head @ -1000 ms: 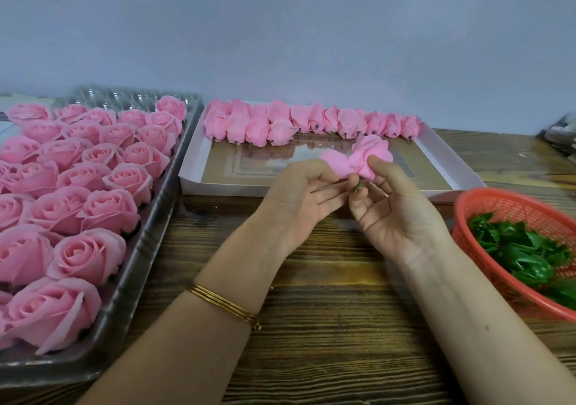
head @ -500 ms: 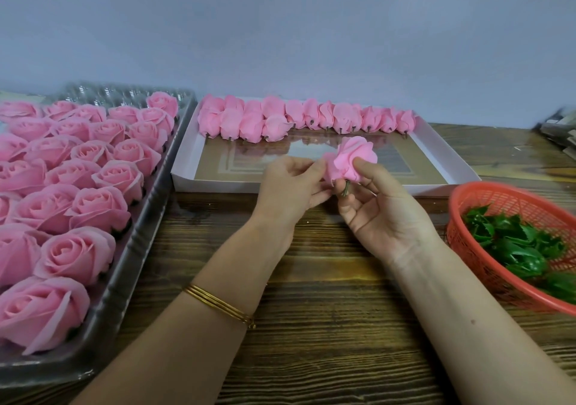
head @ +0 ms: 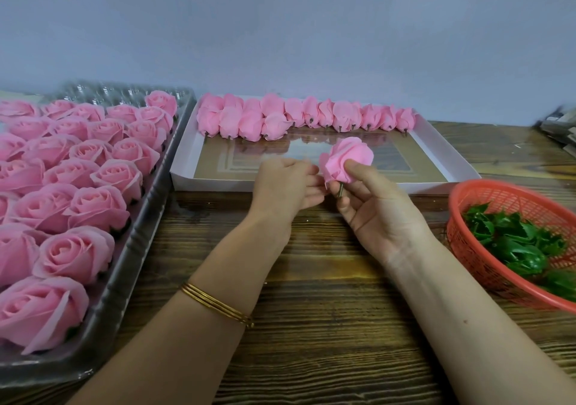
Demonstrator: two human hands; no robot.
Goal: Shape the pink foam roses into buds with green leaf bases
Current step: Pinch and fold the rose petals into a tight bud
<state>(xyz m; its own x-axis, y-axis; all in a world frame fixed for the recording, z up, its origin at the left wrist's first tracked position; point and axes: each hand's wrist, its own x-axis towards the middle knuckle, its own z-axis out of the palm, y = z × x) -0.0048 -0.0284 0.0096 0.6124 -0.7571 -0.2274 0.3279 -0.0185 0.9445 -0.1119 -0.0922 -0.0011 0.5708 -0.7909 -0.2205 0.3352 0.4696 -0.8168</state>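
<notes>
My right hand [head: 371,208] holds a pink foam rose [head: 347,158] above the table, thumb pressed on its petals and fingers round its short dark stem. My left hand [head: 285,186] is just left of it, fingertips touching the lower petals. Several open pink roses [head: 93,205] fill a clear plastic tray [head: 124,273] at the left. Several folded pink buds [head: 280,118] line the back of a white shallow box [head: 187,167]. Green leaf bases [head: 514,242] lie in a red mesh basket [head: 473,205] at the right.
A dark wooden table [head: 327,311] carries everything, with a grey wall behind. Blurred objects [head: 561,130] sit at the far right edge. The white box has a glossy brown floor in front of the buds.
The rose's spread petals have been gathered into a tighter, rounder shape. Both hands have stayed at about the same place over the box's front edge.
</notes>
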